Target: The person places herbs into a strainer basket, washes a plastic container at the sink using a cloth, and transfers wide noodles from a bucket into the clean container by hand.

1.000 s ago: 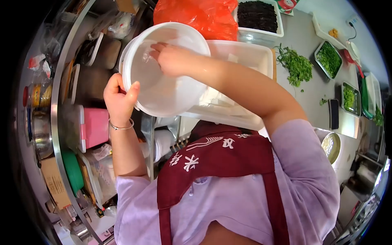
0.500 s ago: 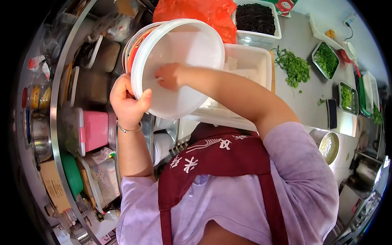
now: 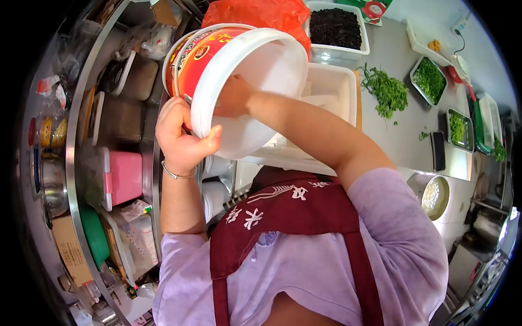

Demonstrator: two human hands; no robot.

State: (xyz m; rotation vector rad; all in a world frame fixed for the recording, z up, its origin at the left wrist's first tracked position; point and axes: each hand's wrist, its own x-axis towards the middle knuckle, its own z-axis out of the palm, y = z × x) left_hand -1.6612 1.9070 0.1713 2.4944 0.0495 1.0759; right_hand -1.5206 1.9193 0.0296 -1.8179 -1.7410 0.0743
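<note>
We hold the bucket tilted on its side above the white tub, its mouth turned toward us. Our left hand clamps the lower rim, thumb inside and fingers on the red printed wall. Our right hand reaches inside the bucket; we cannot tell whether its fingers are spread or closed, since the rim hides part of them.

We judge the bucket to be thin plastic: light, fairly stiff at the rolled rim, flexible in the wall. The inside may be wet and slippery. The rim gives the surest hold; 2 hands steady it best. Cut greens lie on the counter, well apart.
</note>
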